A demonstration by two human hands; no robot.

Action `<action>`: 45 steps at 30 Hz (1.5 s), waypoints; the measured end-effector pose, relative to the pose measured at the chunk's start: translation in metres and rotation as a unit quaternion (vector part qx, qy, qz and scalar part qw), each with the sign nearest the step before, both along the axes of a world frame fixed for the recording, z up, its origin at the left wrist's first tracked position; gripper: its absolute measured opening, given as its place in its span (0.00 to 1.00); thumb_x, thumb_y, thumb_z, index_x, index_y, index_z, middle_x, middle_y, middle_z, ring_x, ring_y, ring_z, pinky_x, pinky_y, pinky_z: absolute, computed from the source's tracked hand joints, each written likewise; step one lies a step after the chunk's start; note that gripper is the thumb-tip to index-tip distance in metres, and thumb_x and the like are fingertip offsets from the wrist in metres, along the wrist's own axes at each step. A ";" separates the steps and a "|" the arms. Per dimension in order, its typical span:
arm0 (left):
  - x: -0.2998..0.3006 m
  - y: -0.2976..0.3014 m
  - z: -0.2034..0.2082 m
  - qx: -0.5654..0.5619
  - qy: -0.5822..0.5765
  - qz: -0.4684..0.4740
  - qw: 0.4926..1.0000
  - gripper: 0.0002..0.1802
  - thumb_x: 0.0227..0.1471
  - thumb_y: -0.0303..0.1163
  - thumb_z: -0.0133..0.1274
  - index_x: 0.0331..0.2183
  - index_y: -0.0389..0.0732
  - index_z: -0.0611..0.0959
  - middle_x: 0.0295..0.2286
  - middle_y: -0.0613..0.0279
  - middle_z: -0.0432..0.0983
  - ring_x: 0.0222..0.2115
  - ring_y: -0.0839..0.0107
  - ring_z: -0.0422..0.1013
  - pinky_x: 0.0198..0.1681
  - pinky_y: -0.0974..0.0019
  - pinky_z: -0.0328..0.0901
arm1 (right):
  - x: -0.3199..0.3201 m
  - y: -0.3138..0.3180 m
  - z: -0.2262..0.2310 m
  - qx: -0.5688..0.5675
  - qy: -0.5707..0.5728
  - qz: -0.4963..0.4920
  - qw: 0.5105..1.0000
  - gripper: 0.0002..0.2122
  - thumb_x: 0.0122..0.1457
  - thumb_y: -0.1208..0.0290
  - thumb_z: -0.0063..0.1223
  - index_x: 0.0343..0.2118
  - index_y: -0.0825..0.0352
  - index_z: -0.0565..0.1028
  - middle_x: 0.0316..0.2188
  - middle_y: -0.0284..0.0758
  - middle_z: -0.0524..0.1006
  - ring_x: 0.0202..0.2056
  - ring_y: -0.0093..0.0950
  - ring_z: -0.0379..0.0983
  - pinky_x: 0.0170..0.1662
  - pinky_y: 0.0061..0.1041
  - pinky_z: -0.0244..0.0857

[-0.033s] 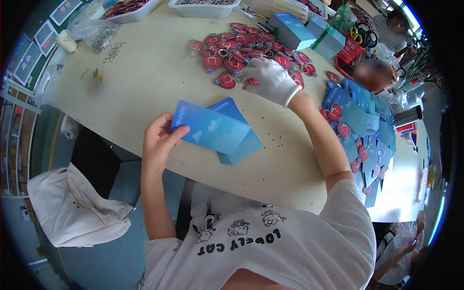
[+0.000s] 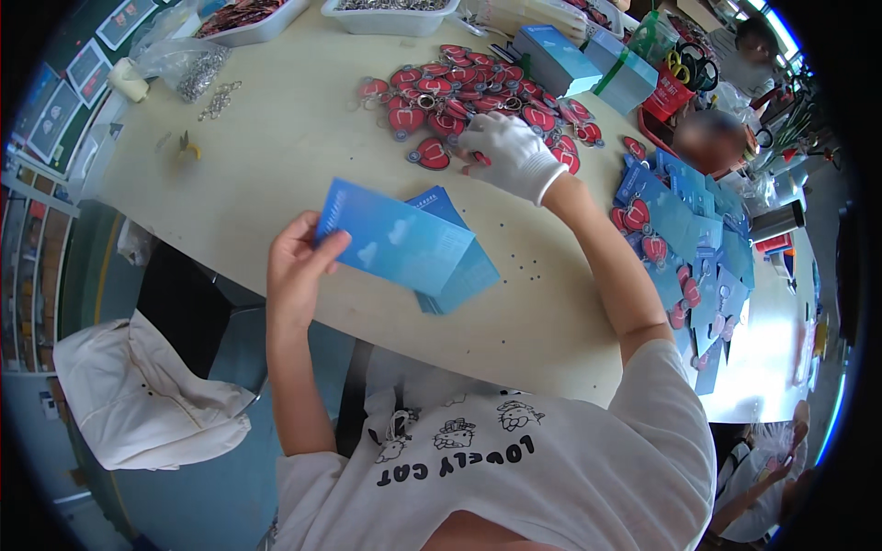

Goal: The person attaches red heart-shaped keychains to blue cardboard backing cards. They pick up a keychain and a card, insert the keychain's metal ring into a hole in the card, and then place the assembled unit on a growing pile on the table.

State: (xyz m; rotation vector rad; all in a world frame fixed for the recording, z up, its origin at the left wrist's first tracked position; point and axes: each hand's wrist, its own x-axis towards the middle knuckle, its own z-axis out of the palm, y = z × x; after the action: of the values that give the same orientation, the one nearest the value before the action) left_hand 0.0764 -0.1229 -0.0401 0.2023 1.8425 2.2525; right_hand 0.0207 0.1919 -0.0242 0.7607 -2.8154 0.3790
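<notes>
Clock centred on the blue card (image 2: pixel 395 237), lifted over the near part of the bench (image 2: pixel 248 220). Left hand (image 2: pixel 299 253) at 9: thumb and fingers clamped on the card's left end. Right hand (image 2: pixel 503 156), white glove, at 2, by the lower edge of the red tag heap (image 2: pixel 436 87) at 1. Its fingers are curled, red showing at the tips; can't tell if anything is gripped.

Card looks thin, light, bendy, probably slick: pinch a short end, flat, don't crease. Tags look light and stiff with metal rings; take by the rim, rings may snag neighbours.

Two or more blue cards lie partly under it in view at 4; contact can't be told. Bench edge curves past at 6 to 7, close to the left wrist, so keep inboard. Widest room at 10, out to the yellow-handled cutter (image 2: pixel 189 151). Tight at 3: spread card pile (image 2: pixel 671 225).
</notes>
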 end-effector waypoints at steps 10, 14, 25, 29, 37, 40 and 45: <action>-0.120 0.050 0.043 0.104 0.156 0.097 0.977 0.10 0.52 0.29 0.56 0.36 0.35 0.79 0.34 0.65 0.76 0.35 0.80 0.69 0.40 0.74 0.62 | -0.010 -0.004 -0.016 -0.027 0.086 0.069 0.994 0.06 0.41 0.72 0.54 0.24 0.66 0.73 0.27 0.38 0.70 0.33 0.38 0.68 0.36 0.34 0.66; -0.144 0.082 0.032 0.056 0.204 0.182 0.960 0.11 0.51 0.32 0.57 0.35 0.35 0.80 0.31 0.66 0.76 0.31 0.80 0.70 0.36 0.76 0.62 | -0.005 0.003 -0.002 -0.085 0.083 0.073 0.990 0.07 0.39 0.75 0.54 0.25 0.66 0.71 0.24 0.36 0.70 0.29 0.36 0.68 0.34 0.31 0.65; -0.132 0.098 0.013 0.012 0.240 0.116 0.964 0.12 0.52 0.31 0.57 0.36 0.35 0.76 0.31 0.63 0.76 0.33 0.79 0.70 0.35 0.75 0.65 | 0.000 0.009 0.023 -0.470 -0.378 -0.040 0.796 0.13 0.54 0.76 0.50 0.43 0.71 0.72 0.29 0.28 0.75 0.29 0.13 0.69 0.31 0.14 0.64; -0.123 0.100 0.018 0.023 0.233 0.097 0.967 0.10 0.52 0.30 0.57 0.33 0.34 0.75 0.29 0.62 0.77 0.30 0.80 0.71 0.33 0.76 0.65 | 0.003 0.016 0.042 -0.395 -0.323 -0.056 0.858 0.15 0.55 0.78 0.49 0.46 0.71 0.71 0.34 0.32 0.78 0.34 0.15 0.72 0.33 0.15 0.66; -0.107 0.118 0.027 0.035 0.286 0.116 0.951 0.08 0.52 0.30 0.58 0.26 0.36 0.79 0.19 0.73 0.73 0.19 0.90 0.60 0.21 0.82 0.53 | 0.027 0.012 0.077 -0.202 -0.111 -0.043 0.972 0.15 0.51 0.83 0.51 0.44 0.71 0.72 0.32 0.36 0.80 0.33 0.21 0.77 0.39 0.20 0.71; -0.098 0.129 0.029 0.052 0.285 0.097 0.952 0.09 0.52 0.31 0.58 0.25 0.36 0.80 0.18 0.77 0.69 0.19 0.90 0.56 0.21 0.81 0.49 | 0.029 0.008 0.075 -0.337 -0.130 -0.028 0.932 0.12 0.52 0.83 0.50 0.41 0.72 0.74 0.32 0.35 0.80 0.34 0.21 0.77 0.38 0.19 0.71; -0.082 0.143 0.033 0.160 0.203 0.020 0.966 0.07 0.52 0.31 0.58 0.31 0.38 0.82 0.25 0.74 0.73 0.26 0.88 0.62 0.31 0.80 0.57 | 0.023 -0.006 0.069 -0.526 -0.150 -0.072 0.834 0.07 0.53 0.83 0.49 0.36 0.73 0.74 0.31 0.33 0.79 0.33 0.20 0.75 0.38 0.18 0.71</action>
State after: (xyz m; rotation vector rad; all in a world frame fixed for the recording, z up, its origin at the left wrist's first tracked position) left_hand -0.0052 0.0197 -0.0076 0.7378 1.6415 2.6861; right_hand 0.0439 0.1856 0.0446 0.2200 -2.2680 1.9053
